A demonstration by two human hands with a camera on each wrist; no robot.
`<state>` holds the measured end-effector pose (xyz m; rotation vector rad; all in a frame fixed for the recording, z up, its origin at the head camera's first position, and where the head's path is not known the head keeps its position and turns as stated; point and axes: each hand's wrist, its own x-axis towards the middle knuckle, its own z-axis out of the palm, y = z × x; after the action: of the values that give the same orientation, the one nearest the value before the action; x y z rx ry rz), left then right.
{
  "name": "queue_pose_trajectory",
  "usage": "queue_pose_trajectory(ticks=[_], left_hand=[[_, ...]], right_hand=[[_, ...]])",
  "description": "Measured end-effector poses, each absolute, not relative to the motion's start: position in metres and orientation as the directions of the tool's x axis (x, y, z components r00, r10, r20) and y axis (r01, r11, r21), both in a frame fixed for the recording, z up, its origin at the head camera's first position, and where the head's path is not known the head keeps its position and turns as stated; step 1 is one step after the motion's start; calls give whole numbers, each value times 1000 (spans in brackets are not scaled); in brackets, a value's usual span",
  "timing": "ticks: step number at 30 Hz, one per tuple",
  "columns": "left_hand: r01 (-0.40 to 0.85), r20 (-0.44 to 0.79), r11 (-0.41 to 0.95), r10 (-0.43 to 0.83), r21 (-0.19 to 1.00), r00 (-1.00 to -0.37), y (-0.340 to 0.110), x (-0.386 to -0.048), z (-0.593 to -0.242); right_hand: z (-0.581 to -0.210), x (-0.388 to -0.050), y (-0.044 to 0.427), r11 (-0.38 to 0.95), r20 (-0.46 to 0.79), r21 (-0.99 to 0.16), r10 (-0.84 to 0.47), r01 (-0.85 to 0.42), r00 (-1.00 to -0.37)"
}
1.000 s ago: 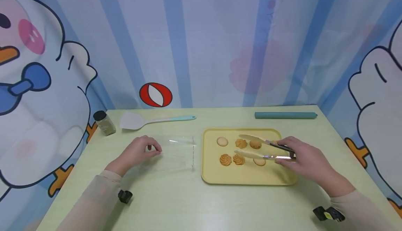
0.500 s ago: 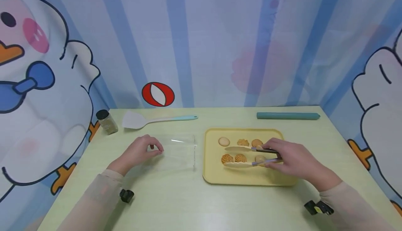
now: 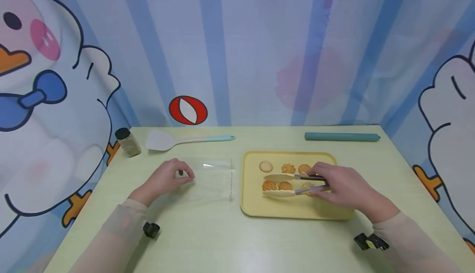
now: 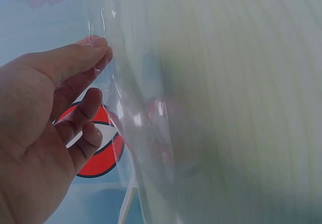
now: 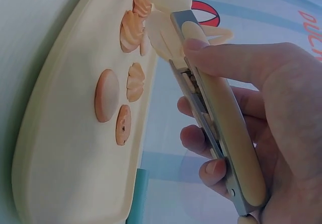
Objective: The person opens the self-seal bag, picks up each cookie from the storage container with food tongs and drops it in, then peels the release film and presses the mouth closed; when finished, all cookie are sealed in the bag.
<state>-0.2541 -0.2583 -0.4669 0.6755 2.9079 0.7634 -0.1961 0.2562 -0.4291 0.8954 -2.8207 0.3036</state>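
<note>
My left hand (image 3: 163,182) pinches the edge of a clear plastic bag (image 3: 213,182) between thumb and fingertips; in the left wrist view the bag (image 4: 136,103) hangs from the hand (image 4: 50,98). The right hand (image 3: 345,188) grips metal tongs (image 3: 315,188) with cream-coloured tips, held over a yellow tray (image 3: 297,209). Their two tips are apart, one above and one below two swirled cookies (image 3: 269,185). Behind them lie a round pale cookie (image 3: 265,166) and a flower-shaped one (image 3: 288,168). In the right wrist view, fingers and thumb wrap the tongs' handle (image 5: 226,128).
A spice jar (image 3: 128,143) with a black lid stands at the back left. Beside it lies a spatula (image 3: 161,140) with a light blue handle. A teal rod (image 3: 341,137) lies along the back right edge, behind the tray.
My right hand has moved the tongs left over the tray, so the tips now lie either side of the swirled cookies at the left. The left hand has kept its pinch on the bag.
</note>
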Motion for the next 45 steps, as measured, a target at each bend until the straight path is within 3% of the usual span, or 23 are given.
queue_pose_trajectory(ticks=[18,29,38,45], left_hand=[[440,93,771,451,461,-887,-258,-254,-468],[415,85,778,428,472,-900,-257,-253,-464],[408,102,772,414,487,-905,-260,-255,-461],[389,84,777,403,494,-912,-260,-254,-463]], right_hand=[[-429,-201,254,823,175,-148,-524,-548,-834],[-433,-205,246,795,231,-154,-548,-586,-804],[-440,-219,219,754,318,-221,-544,-619,-776],[-447,-231,187,737,300,-236,-565,-634,-769]])
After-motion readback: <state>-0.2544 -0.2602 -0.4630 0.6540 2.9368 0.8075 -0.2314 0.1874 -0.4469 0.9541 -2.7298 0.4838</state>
